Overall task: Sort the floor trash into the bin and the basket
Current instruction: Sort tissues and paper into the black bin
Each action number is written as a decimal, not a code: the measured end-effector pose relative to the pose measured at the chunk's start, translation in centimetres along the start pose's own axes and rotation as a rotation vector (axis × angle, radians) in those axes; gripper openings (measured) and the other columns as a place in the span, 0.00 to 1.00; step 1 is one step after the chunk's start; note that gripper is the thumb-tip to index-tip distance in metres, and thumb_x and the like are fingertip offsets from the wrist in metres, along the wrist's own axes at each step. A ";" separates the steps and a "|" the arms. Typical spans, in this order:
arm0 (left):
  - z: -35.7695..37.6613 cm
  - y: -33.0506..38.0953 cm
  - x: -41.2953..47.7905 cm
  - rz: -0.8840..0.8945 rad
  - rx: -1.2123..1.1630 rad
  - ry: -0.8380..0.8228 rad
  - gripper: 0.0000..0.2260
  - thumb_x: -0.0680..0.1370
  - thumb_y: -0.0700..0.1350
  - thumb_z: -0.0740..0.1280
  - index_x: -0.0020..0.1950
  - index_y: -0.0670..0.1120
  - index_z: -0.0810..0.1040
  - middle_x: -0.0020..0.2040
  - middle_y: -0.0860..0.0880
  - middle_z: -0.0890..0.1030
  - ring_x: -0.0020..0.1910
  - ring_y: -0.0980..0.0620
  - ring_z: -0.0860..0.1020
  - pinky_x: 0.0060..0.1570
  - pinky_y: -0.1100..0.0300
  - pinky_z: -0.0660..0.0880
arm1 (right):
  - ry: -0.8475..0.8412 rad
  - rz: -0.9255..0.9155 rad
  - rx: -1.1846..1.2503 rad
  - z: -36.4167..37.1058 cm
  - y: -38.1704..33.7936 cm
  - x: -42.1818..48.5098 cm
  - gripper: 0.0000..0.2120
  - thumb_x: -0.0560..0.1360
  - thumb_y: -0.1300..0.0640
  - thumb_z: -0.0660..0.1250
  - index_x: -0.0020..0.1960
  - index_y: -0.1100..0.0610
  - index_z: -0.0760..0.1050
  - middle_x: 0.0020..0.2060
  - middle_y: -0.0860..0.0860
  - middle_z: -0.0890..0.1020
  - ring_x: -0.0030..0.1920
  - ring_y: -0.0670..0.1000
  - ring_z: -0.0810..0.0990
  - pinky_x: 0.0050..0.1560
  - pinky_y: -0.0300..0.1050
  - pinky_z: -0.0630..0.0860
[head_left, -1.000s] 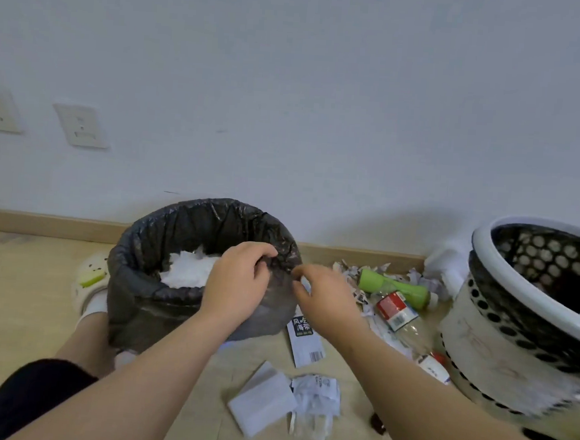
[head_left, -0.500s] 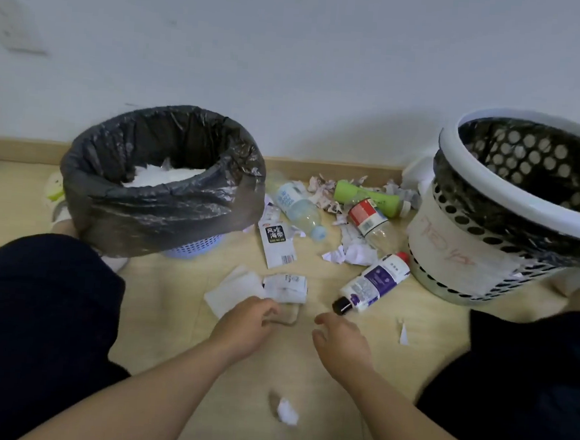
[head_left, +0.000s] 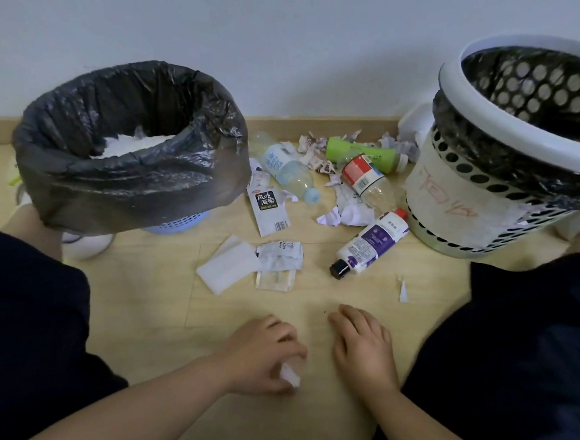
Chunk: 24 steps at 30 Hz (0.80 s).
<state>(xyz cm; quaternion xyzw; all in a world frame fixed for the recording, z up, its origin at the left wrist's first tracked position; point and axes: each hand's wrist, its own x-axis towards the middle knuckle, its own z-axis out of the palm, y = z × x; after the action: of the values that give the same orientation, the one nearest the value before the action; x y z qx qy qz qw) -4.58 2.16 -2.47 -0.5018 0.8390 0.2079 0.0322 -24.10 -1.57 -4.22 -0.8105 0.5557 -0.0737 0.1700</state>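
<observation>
A small bin (head_left: 130, 181) lined with a black bag stands at the left, with white paper inside. A white perforated basket (head_left: 482, 195) with a black liner stands at the right. Between them lie plastic bottles (head_left: 290, 171), a green bottle (head_left: 362, 154), a purple-labelled bottle (head_left: 371, 242), wrappers (head_left: 268, 211) and torn paper scraps (head_left: 347, 212). My left hand (head_left: 262, 355) is low on the floor, its fingers pinching a small white crumpled scrap (head_left: 289, 378). My right hand (head_left: 363, 350) rests beside it, fingers relaxed, holding nothing.
A white folded tissue (head_left: 226, 270) and a flattened packet (head_left: 278, 263) lie on the wooden floor just ahead of my hands. A tiny paper sliver (head_left: 403, 291) lies at the right. My knees in dark shorts flank the floor space. The wall and skirting run behind.
Both hands left the bin's rim and came down to the floor near me. The left hand has closed on the small white scrap that lay loose in front of me.
</observation>
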 end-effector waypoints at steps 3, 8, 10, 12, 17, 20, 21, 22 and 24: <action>1.2 -0.5 0.0 -0.002 -0.069 0.097 0.10 0.67 0.56 0.60 0.45 0.57 0.75 0.42 0.56 0.76 0.36 0.53 0.77 0.30 0.64 0.76 | 0.012 0.013 -0.003 0.0 0.0 0.2 0.18 0.64 0.53 0.55 0.45 0.49 0.82 0.47 0.47 0.84 0.50 0.48 0.70 0.41 0.45 0.78; 0.8 -0.4 0.7 -0.187 -0.189 0.138 0.21 0.70 0.60 0.51 0.51 0.51 0.77 0.49 0.51 0.76 0.47 0.50 0.77 0.38 0.62 0.70 | 0.059 0.020 -0.003 0.2 0.4 0.3 0.17 0.64 0.53 0.55 0.45 0.49 0.81 0.46 0.47 0.83 0.49 0.48 0.72 0.40 0.44 0.77; 0.1 -0.5 0.9 -0.318 -0.171 0.082 0.17 0.75 0.58 0.55 0.56 0.50 0.75 0.53 0.53 0.73 0.51 0.52 0.74 0.40 0.62 0.66 | 0.114 0.073 0.063 -0.2 0.4 0.7 0.16 0.65 0.56 0.56 0.44 0.52 0.82 0.46 0.49 0.83 0.47 0.53 0.79 0.40 0.45 0.76; -0.8 -0.3 1.4 -0.403 -0.244 0.092 0.11 0.78 0.52 0.59 0.56 0.50 0.74 0.50 0.55 0.70 0.49 0.53 0.74 0.41 0.61 0.66 | 0.154 0.210 0.107 -1.5 0.5 1.4 0.16 0.69 0.60 0.60 0.53 0.55 0.80 0.56 0.53 0.80 0.54 0.59 0.79 0.52 0.52 0.73; -1.6 -1.1 3.1 -0.518 -0.443 0.206 0.13 0.80 0.47 0.59 0.64 0.55 0.72 0.52 0.55 0.70 0.48 0.54 0.72 0.47 0.62 0.69 | -0.013 0.510 0.047 -3.2 3.0 2.6 0.25 0.76 0.55 0.56 0.72 0.48 0.58 0.76 0.49 0.54 0.73 0.55 0.55 0.71 0.53 0.55; -2.1 -1.6 3.3 -0.556 -0.543 0.296 0.15 0.81 0.45 0.58 0.66 0.55 0.72 0.50 0.54 0.70 0.50 0.54 0.72 0.45 0.65 0.64 | -0.087 0.475 0.021 -3.7 2.9 3.1 0.24 0.77 0.53 0.54 0.73 0.48 0.56 0.76 0.47 0.53 0.74 0.52 0.53 0.71 0.51 0.55; -2.1 -2.0 3.1 -0.584 -0.577 0.330 0.14 0.81 0.44 0.58 0.65 0.54 0.74 0.50 0.54 0.71 0.50 0.55 0.73 0.45 0.66 0.64 | -0.093 0.441 0.020 -3.4 2.6 3.2 0.25 0.77 0.53 0.53 0.73 0.48 0.55 0.76 0.45 0.53 0.74 0.51 0.52 0.72 0.50 0.54; -2.2 -2.3 3.0 -0.606 -0.596 0.368 0.13 0.80 0.44 0.59 0.63 0.52 0.75 0.49 0.55 0.72 0.47 0.56 0.73 0.44 0.66 0.65 | -0.098 0.404 0.015 -3.2 2.2 3.2 0.25 0.78 0.53 0.53 0.74 0.47 0.55 0.76 0.44 0.53 0.75 0.50 0.52 0.72 0.48 0.53; -2.2 -3.0 2.6 -0.645 -0.606 0.444 0.11 0.79 0.43 0.62 0.60 0.50 0.77 0.43 0.57 0.71 0.39 0.60 0.71 0.39 0.68 0.65 | -0.100 0.314 -0.017 -2.1 1.3 3.3 0.24 0.78 0.53 0.51 0.74 0.47 0.57 0.76 0.43 0.55 0.75 0.49 0.53 0.72 0.46 0.53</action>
<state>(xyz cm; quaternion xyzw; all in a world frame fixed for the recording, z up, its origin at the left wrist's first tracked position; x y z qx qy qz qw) -2.91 -2.02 -2.13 -0.7549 0.5295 0.3098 -0.2320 -24.63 -5.41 -2.99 -0.7178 0.6669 -0.0009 0.2002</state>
